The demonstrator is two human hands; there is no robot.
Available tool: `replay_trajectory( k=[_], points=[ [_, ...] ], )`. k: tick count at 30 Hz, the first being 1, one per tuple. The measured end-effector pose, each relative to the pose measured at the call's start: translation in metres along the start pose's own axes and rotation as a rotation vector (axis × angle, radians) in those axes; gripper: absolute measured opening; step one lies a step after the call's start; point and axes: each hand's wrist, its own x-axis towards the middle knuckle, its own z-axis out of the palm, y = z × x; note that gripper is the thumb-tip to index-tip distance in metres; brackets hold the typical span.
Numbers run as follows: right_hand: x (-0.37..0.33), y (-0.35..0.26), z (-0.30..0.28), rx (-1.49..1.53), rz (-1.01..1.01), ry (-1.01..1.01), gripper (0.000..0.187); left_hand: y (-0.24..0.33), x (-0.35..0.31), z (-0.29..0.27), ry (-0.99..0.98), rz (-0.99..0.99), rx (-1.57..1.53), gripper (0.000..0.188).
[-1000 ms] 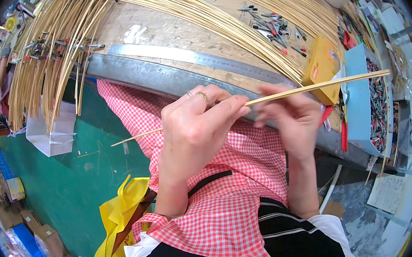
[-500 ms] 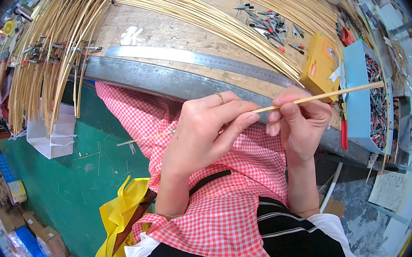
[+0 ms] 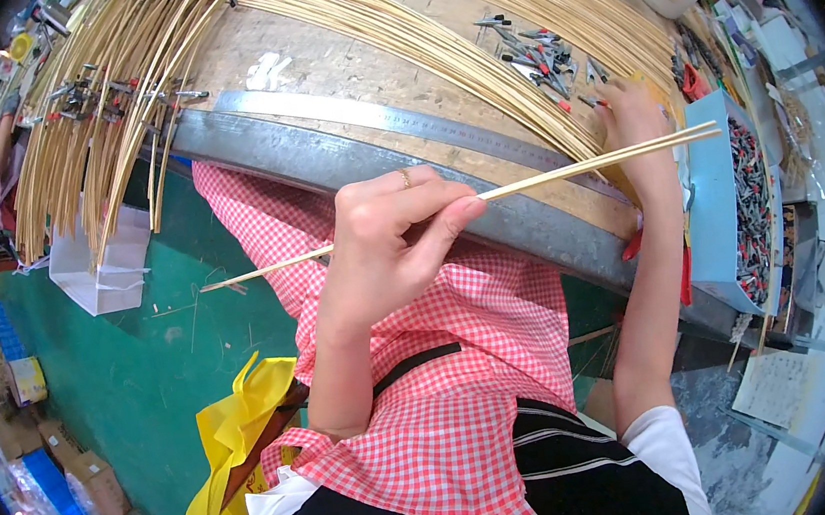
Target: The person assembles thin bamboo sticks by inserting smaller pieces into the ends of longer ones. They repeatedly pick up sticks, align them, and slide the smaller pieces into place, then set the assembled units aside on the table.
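Observation:
My left hand (image 3: 393,244) is closed in a pinch on thin bamboo strips (image 3: 589,165), in front of my red-and-white checked apron. The strips' long ends stick out to the right, slightly spread at the tip, and a thinner tail runs left past my wrist. My right hand (image 3: 638,128) has reached over the bench beyond the strips, its bent fingertips beside the small black-and-red spring clips (image 3: 543,61) scattered there. The fingertips are partly hidden, so whether they grip a clip is unclear. Behind that hand, the yellow box (image 3: 658,86) is mostly covered.
A metal ruler (image 3: 398,118) lies along the bench's metal edge (image 3: 270,147). Bundles of long strips (image 3: 409,32) cross the bench; clipped ones (image 3: 86,161) hang off its left end. At right stands a light-blue box (image 3: 715,216) full of clips, near a red-handled tool (image 3: 684,274).
My right hand has let go of the strips and moved up and away to the scattered clips. The left hand keeps its pinch, and the strips' right end now sits higher.

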Motion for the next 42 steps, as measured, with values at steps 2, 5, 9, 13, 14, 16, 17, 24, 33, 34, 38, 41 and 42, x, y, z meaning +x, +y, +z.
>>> replay_trajectory(
  k=[2, 5, 9, 13, 14, 16, 17, 24, 33, 34, 38, 41, 42],
  points=[
    [0.013, 0.023, 0.012, -0.213, 0.095, -0.265, 0.012, -0.001, 0.001, 0.0, 0.018, 0.003, 0.006, 0.003],
    [0.016, 0.029, 0.024, -0.332, 0.17, -0.374, 0.015, 0.0, 0.002, 0.0, 0.023, 0.001, 0.023, 0.003],
    [0.0, 0.014, 0.025, -0.031, 0.132, 0.055, 0.019, -0.002, 0.002, -0.003, 0.03, 0.004, 0.081, 0.003],
    [-0.036, -0.043, -0.003, 0.832, 0.299, -0.006, 0.019, -0.002, 0.002, 0.0, 0.076, 0.027, 0.095, 0.003],
    [-0.045, -0.064, -0.009, 0.966, 0.321, -0.014, 0.019, -0.001, 0.002, 0.001, 0.077, 0.026, 0.109, 0.004],
    [-0.062, -0.098, -0.015, 1.215, 0.364, -0.023, 0.021, -0.001, 0.002, 0.001, 0.082, 0.032, 0.126, 0.004],
    [-0.069, -0.108, -0.014, 1.336, 0.386, -0.025, 0.022, 0.0, 0.002, 0.002, 0.086, 0.027, 0.12, 0.004],
    [-0.08, -0.135, -0.011, 1.406, 0.23, -0.009, 0.022, 0.003, 0.003, 0.005, 0.092, 0.025, 0.084, 0.005],
    [-0.081, -0.141, -0.011, 1.384, 0.284, 0.042, 0.02, 0.002, 0.001, 0.01, 0.052, 0.033, 0.052, 0.005],
    [-0.081, -0.14, -0.011, 1.364, 0.273, 0.034, 0.02, 0.002, 0.001, 0.01, 0.046, 0.03, 0.059, 0.005],
    [-0.081, -0.136, -0.016, 1.291, 0.218, -0.006, 0.021, 0.002, 0.002, 0.01, 0.037, 0.035, 0.052, 0.005],
    [-0.075, -0.13, -0.019, 1.198, 0.113, 0.095, 0.022, 0.002, 0.002, 0.008, -0.008, 0.01, 0.032, 0.005],
    [-0.075, -0.126, -0.018, 1.225, 0.113, 0.14, 0.022, 0.002, 0.001, 0.007, -0.038, -0.005, 0.024, 0.005]
  ],
)
